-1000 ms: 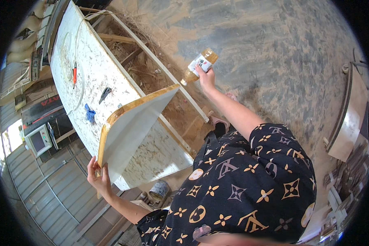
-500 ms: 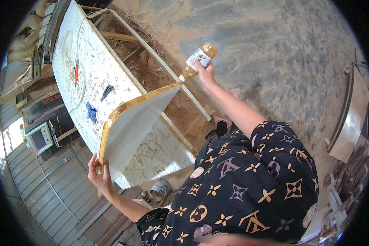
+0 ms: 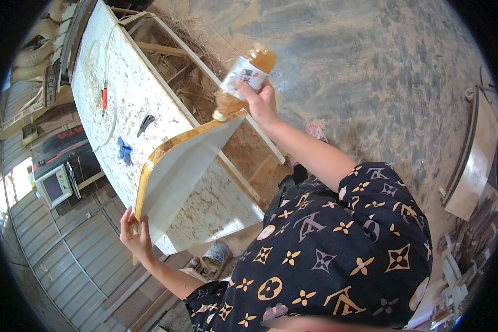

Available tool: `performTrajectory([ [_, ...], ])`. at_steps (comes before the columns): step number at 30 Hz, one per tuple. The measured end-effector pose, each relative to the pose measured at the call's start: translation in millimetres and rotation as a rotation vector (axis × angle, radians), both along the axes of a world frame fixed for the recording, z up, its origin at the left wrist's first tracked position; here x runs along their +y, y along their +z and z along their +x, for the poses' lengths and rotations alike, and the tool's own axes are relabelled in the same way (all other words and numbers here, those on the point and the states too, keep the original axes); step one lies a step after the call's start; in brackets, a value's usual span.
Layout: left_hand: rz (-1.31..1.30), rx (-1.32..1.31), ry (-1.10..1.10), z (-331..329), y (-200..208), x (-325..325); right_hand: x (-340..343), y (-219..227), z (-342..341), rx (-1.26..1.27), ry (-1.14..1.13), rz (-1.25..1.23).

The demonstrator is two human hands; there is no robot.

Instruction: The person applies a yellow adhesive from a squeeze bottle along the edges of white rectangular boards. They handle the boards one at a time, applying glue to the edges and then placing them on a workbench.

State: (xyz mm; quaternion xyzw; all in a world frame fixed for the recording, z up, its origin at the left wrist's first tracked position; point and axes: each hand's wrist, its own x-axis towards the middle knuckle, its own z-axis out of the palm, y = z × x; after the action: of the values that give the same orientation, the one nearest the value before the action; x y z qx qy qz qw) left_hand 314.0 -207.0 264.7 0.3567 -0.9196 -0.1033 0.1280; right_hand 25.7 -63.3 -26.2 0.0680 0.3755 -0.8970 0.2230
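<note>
My right hand (image 3: 258, 103) grips a clear plastic bottle (image 3: 243, 77) of amber liquid with a white label. The bottle is tipped neck down, its mouth at the edge of a white panel (image 3: 191, 160). This panel stands on edge on the worktable, with one rounded corner. Along its upward-facing edge (image 3: 174, 142) runs a wet, shiny yellow-brown coat. My left hand (image 3: 136, 235) pinches the panel's near left end, thumb on the white face and fingers round the other side.
On the stained white worktable (image 3: 166, 105) lie a red-handled tool (image 3: 104, 98) with a hose, a black clip-like tool (image 3: 145, 125) and a crumpled blue piece (image 3: 124, 150). Open wooden framing (image 3: 191, 55) extends at the right. A bucket (image 3: 217, 254) stands below. A machine with a screen (image 3: 53, 188) is at left.
My right hand has moved the bottle left, from the panel's far right end to a little way along its edge. My left hand stays in place.
</note>
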Motion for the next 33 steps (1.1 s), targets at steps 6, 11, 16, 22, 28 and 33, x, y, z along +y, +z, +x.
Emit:
performTrajectory([
  [6, -0.030, -0.005, -0.033, -1, 0, 3, 8, -18, -7, -0.107, 0.011, 0.220],
  [11, -0.018, -0.007, -0.009, 2, 0, 3, 0, 38, 0, 0.142, -0.026, -0.202],
  [16, -0.053, 0.012, -0.023, 5, -2, 6, 2, -4, -11, -0.044, -0.010, 0.201],
  [22, -0.078, 0.053, -0.026, 4, -4, 13, 9, -16, -2, -0.054, -0.020, 0.166],
  [28, -0.150, 0.096, 0.029, 0, -5, 22, 21, 87, -5, 0.019, 0.043, -0.171],
  [33, -0.362, 0.077, 0.038, 6, -5, 28, 25, 136, -14, 0.119, 0.071, -0.240],
])
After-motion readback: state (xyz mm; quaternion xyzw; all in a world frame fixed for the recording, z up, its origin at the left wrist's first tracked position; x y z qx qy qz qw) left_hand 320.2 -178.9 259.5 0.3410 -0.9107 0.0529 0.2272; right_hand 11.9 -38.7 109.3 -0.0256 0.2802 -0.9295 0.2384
